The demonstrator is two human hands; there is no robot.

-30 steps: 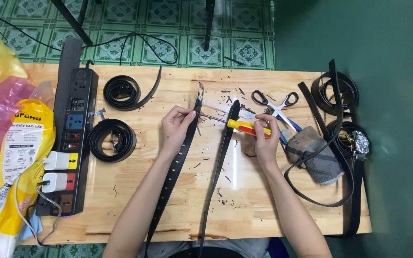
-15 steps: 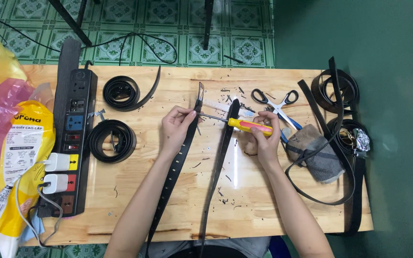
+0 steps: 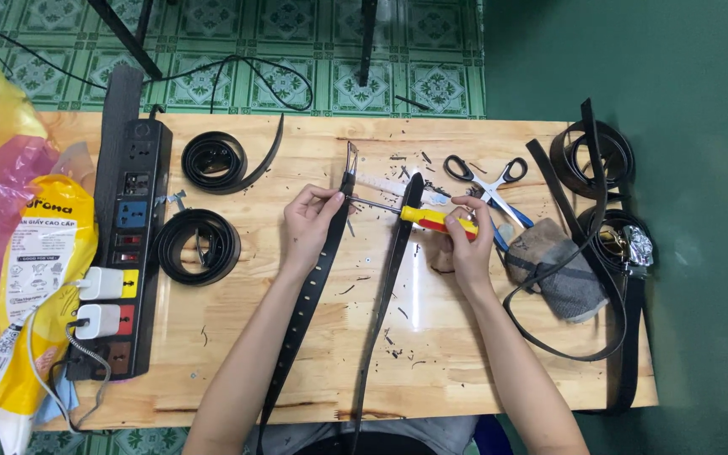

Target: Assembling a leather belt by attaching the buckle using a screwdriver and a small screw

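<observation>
A black belt (image 3: pixel 318 278) with a row of punched holes runs lengthwise from the lower centre of the frame up to mid-frame, its metal-tipped end pinched at the top. A screwdriver (image 3: pixel 419 217) with a yellow-and-red handle lies level just right of it, its thin metal shaft pointing left and touching the belt's end.

The screwdriver (image 3: pixel 436 221) has a yellow handle with a red band and a silver shaft. At its nine o'clock the belt strap (image 3: pixel 313 286) is black, as are the coiled belts (image 3: pixel 198 244). The table (image 3: pixel 238 362) is pale wood with dark specks. At twelve o'clock the floor tiles (image 3: pixel 288 34) carry a green floral pattern. The scissors (image 3: pixel 486 181) have black handles.
</observation>
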